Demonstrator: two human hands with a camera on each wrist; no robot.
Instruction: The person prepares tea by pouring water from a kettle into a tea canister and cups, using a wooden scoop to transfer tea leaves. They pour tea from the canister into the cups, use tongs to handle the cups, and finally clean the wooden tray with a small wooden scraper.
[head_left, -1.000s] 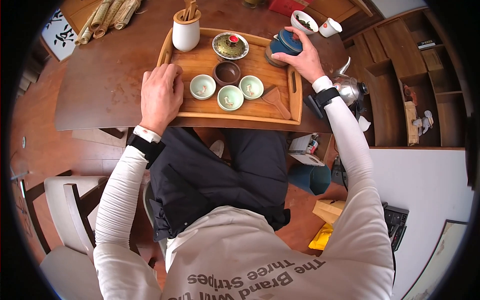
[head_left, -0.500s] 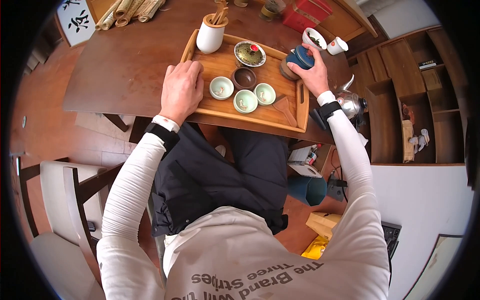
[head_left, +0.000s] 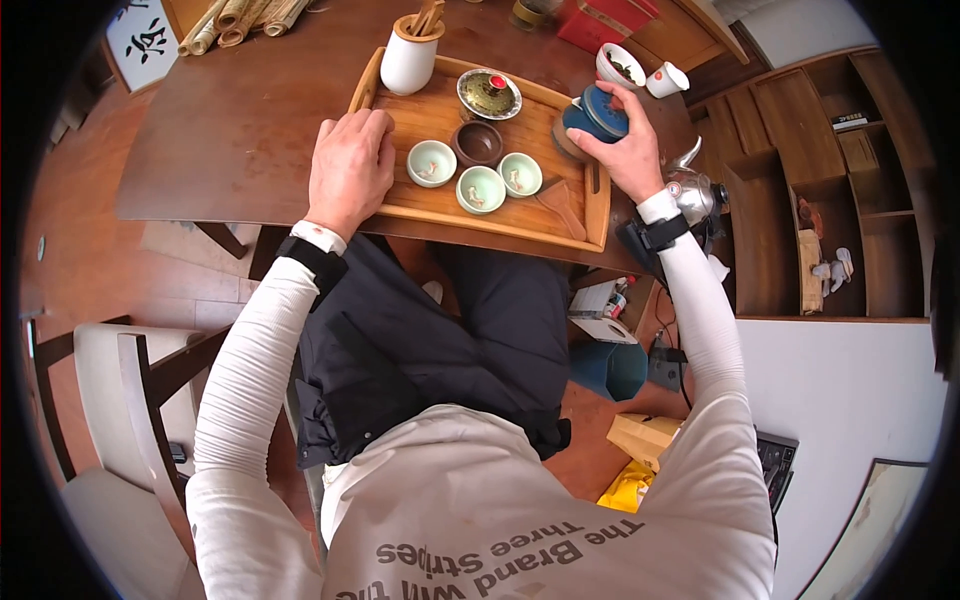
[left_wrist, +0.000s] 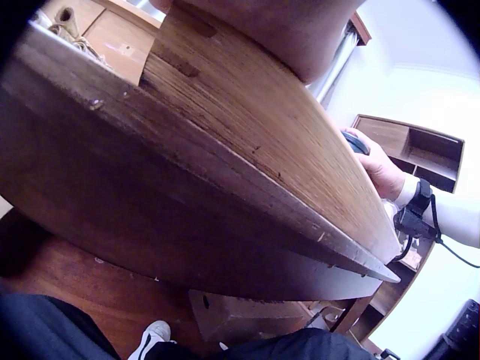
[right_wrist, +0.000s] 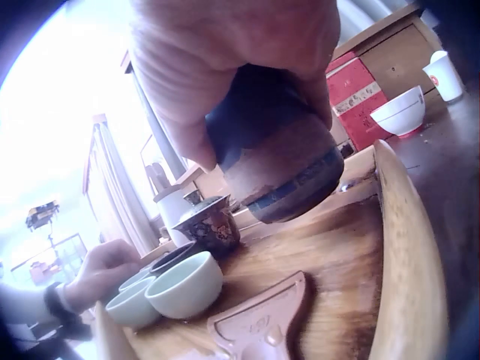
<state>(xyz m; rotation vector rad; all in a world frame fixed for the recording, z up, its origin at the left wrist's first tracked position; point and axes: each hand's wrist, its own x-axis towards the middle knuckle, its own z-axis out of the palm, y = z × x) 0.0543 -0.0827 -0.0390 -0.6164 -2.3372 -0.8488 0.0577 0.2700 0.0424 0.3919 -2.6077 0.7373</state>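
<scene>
My right hand [head_left: 625, 140] grips a blue and brown lidded jar [head_left: 606, 112] from above, thumb on the near side and fingers on the far side. In the right wrist view the jar [right_wrist: 285, 161] leans a little, close over the wooden tray [right_wrist: 341, 259]. My left hand [head_left: 350, 168] rests on the left edge of the tray [head_left: 420, 110], fingers loosely bent. Beside it stand pale green cups [head_left: 431, 163], three in all, around a small brown bowl [head_left: 477, 145]. A patterned lidded bowl [head_left: 489, 94] with a red knob sits behind them.
A white holder [head_left: 409, 62] with wooden tools stands at the tray's back left; a brown scraper-shaped tool [head_left: 563, 207] lies front right. Beyond the tray are a white bowl of leaves [head_left: 620, 66], a white cup [head_left: 667, 80], a red box [head_left: 604, 22] and a metal kettle [head_left: 693, 190].
The head view has shifted, so tray and hands sit differently in it. The right hand keeps its grip on the jar and the left hand stays at the tray's left edge.
</scene>
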